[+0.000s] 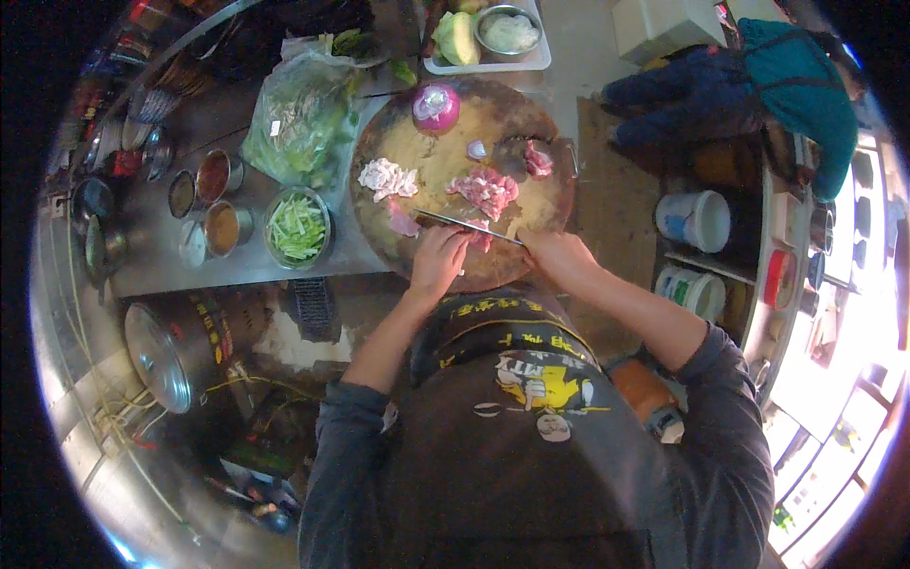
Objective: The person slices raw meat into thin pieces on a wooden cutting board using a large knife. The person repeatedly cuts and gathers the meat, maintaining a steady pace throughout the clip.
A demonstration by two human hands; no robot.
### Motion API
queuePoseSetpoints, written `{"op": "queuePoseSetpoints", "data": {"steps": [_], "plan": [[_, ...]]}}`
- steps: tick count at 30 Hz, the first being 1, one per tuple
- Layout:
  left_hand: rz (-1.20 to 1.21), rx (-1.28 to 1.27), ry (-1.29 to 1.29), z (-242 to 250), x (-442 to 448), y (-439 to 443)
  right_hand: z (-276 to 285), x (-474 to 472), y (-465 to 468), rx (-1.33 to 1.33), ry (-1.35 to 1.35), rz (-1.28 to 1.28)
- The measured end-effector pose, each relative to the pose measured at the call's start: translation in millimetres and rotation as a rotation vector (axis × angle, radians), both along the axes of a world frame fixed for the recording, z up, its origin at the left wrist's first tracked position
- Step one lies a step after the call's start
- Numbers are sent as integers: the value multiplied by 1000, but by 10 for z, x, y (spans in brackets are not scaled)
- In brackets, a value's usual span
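In the head view, my right hand is closed around the handle of a kitchen knife, its blade pointing left over the round chopping board. My left hand lies against the near side of the blade, fingers bent, by a piece of raw meat; whether it grips the meat is hard to tell. Just beyond the blade is a pile of cut red meat. A pale, whitish heap and a flat pink piece lie to the left, another meat chunk to the right.
A cut red onion sits at the board's far edge. Left of the board stand a bowl of green strips, a plastic bag of greens and several small metal containers. A white tray is beyond; a person is at the upper right.
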State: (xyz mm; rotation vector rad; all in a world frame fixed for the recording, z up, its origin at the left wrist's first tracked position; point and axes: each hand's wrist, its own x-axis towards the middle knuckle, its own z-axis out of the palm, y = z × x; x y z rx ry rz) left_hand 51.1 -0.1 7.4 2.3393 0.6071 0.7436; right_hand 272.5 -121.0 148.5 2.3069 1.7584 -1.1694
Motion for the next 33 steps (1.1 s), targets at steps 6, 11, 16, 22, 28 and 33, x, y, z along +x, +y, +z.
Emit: {"op": "queuePoseSetpoints", "data": {"steps": [6, 11, 16, 22, 28, 33], "plan": [[5, -13, -57, 31, 9, 21, 49, 17, 12, -169, -25, -36], [-20, -42, -51, -41, -5, -7, -276, -146, 219, 75, 75, -35], [-15, -56, -65, 5, -27, -8, -177, 60, -208, -78, 13, -25], [-55, -90, -59, 57, 17, -22, -506, -291, 193, 108, 58, -117], [-40, -47, 37, -76, -81, 23, -378, -199, -281, -5, 58, -152], [76, -175, 167, -46, -189, 3, -160, 23, -747, -139, -27, -124]]}}
